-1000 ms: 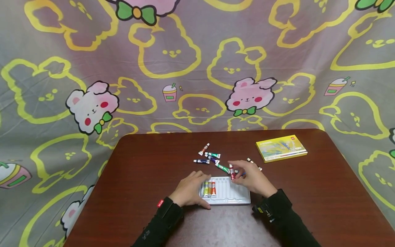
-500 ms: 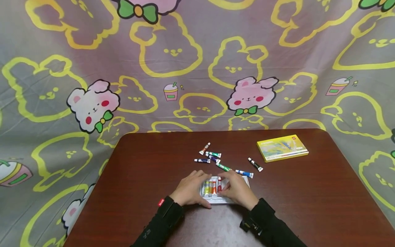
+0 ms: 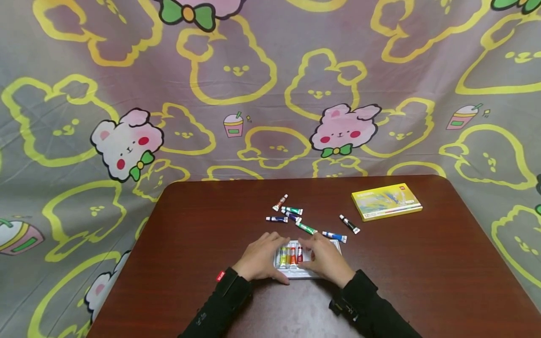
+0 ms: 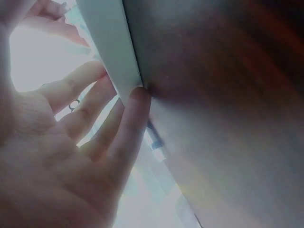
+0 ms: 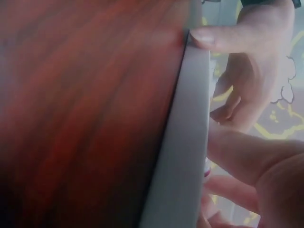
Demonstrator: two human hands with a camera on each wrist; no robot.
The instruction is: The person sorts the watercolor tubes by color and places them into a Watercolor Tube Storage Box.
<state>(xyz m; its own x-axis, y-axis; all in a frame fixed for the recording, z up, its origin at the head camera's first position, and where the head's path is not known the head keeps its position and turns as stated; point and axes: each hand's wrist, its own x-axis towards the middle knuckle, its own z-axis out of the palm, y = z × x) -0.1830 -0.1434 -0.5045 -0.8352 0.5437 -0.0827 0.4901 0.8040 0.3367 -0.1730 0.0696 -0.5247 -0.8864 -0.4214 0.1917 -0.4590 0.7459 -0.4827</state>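
Note:
A white plastic tray (image 3: 314, 274) holds several paint tubes side by side at its left end, among them a yellow-green tube (image 3: 283, 258) and an orange-red tube (image 3: 293, 258). My left hand (image 3: 260, 257) spans the tray's left end, its thumb along the near edge and fingers toward the far edge. In the left wrist view, a fingertip (image 4: 139, 96) presses the tray's side wall. A dark red paint tube (image 3: 300, 255) lies in the tray beside the orange-red one. My right hand (image 3: 327, 259) pinches it lengthwise, index finger at the far end and thumb at the near end.
Behind the tray lie loose paint tubes: green (image 3: 306, 228), blue (image 3: 335, 236), black (image 3: 349, 224), dark blue (image 3: 276, 219), purple (image 3: 291, 216), teal (image 3: 292, 211) and brown (image 3: 280, 202). A yellow box (image 3: 386, 202) lies at the table's back right. A patterned cloth (image 3: 270, 94) hangs behind.
My right hand has brought the dark red tube leftward and down into the tray beside the orange-red one. The left hand stays at the tray's left end.

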